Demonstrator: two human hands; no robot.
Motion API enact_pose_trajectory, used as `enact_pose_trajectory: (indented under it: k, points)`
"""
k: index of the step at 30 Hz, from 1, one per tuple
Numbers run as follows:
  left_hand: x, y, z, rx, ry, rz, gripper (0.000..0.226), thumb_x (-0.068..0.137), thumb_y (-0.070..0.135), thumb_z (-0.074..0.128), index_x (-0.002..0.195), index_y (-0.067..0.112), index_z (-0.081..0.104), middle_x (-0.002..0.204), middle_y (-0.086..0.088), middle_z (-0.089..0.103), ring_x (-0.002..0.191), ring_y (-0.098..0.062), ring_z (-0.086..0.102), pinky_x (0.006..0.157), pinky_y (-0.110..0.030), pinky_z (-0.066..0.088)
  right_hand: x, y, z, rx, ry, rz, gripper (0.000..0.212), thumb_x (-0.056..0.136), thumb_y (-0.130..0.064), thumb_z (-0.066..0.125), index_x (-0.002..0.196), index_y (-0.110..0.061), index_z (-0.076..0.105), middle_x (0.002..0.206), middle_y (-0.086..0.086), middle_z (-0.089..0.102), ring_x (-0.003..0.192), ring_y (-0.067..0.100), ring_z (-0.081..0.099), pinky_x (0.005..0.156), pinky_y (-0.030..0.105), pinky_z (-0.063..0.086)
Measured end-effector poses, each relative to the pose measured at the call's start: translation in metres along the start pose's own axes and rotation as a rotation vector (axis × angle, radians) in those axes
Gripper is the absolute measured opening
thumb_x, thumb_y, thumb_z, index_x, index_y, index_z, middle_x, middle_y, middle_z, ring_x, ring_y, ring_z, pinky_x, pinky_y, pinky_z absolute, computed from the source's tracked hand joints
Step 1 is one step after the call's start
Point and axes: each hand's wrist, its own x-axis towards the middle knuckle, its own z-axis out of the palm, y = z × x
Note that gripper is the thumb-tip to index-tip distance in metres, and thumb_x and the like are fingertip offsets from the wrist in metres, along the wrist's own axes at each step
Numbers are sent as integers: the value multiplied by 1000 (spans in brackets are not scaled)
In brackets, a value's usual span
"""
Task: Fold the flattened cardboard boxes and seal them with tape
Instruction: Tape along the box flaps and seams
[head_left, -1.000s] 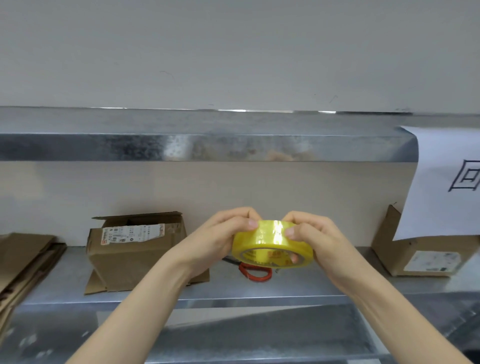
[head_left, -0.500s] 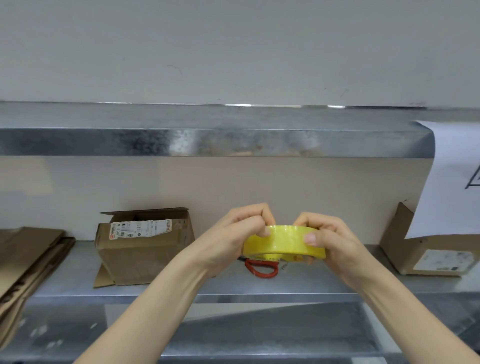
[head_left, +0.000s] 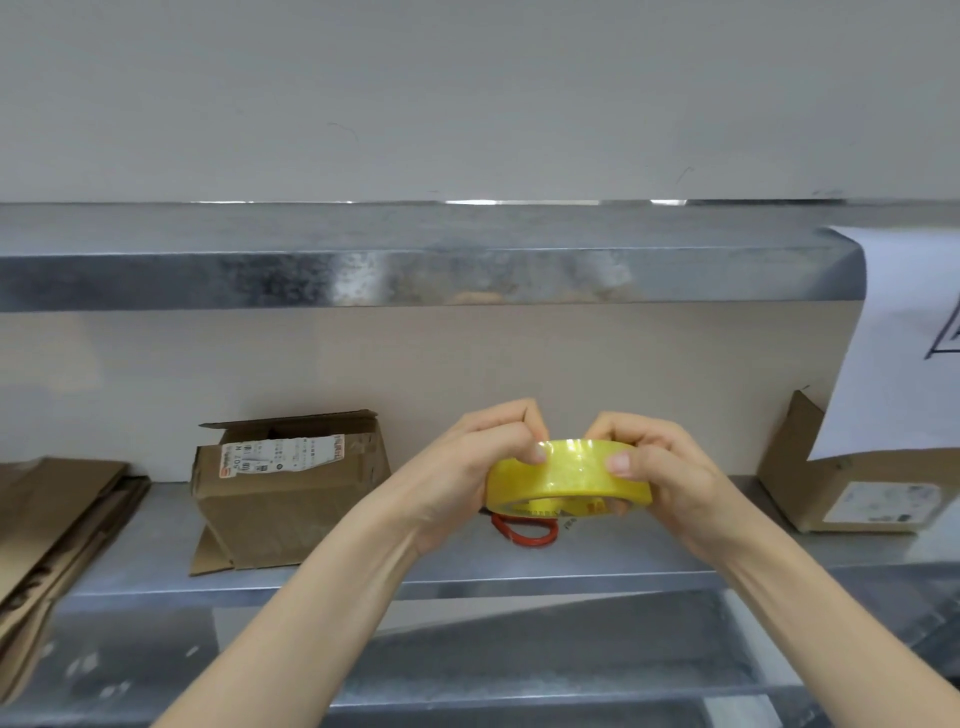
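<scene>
I hold a yellow tape roll (head_left: 566, 478) up in front of the metal shelf, lying nearly flat. My left hand (head_left: 467, 473) grips its left side, thumb pressed on the outer band. My right hand (head_left: 660, 467) grips its right side, thumb on the band too. A folded brown cardboard box (head_left: 285, 499) with a white label stands on the shelf to the left. Flattened cardboard sheets (head_left: 57, 530) are stacked at the far left.
Red-handled scissors (head_left: 524, 532) lie on the shelf (head_left: 623, 556) just below the tape. Another labelled box (head_left: 852, 493) sits at the right under a hanging white paper (head_left: 914, 343). An upper metal shelf (head_left: 415, 270) overhangs the space.
The tape roll has tipped from showing its hole to lying flatter. My thumbs have shifted along its outer band. The view has drifted slightly left.
</scene>
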Motion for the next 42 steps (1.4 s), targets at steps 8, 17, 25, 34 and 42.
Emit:
enact_pose_trajectory:
  k: [8,17,25,34,42]
  points:
    - [2,0,-1,31,-1,-12,18,51,30,59,60,18,48,63,-2,42,59,-14,40,55,-28,29,1,3,-1,44,17,44,28,52,-32,63,67,-8,63,52,0,55,45,9,53,45,16,40]
    - [1,2,-13,-6,-16,-43,19,45,26,57,59,18,47,64,-4,40,61,-16,38,56,-31,26,10,5,8,65,35,51,20,52,-30,63,62,-13,67,53,1,54,46,10,51,45,16,40]
    - [-1,9,-26,-124,-66,-89,17,64,19,69,62,14,53,57,0,54,53,-12,53,50,-18,42,24,2,19,-9,165,-24,25,64,-41,61,61,-18,53,53,-8,45,49,6,41,47,17,33]
    - [-3,13,-27,-217,17,-148,13,66,22,55,54,18,53,53,3,51,49,-11,53,47,-17,42,41,1,44,-101,357,-146,37,66,-42,69,46,-21,45,48,-9,33,45,4,31,45,15,26]
    - [-5,9,-38,-227,40,-128,10,55,16,53,54,17,43,65,-7,41,66,-22,42,58,-29,37,44,5,55,-157,380,-188,36,65,-40,70,47,-21,46,45,-13,37,43,2,33,44,12,28]
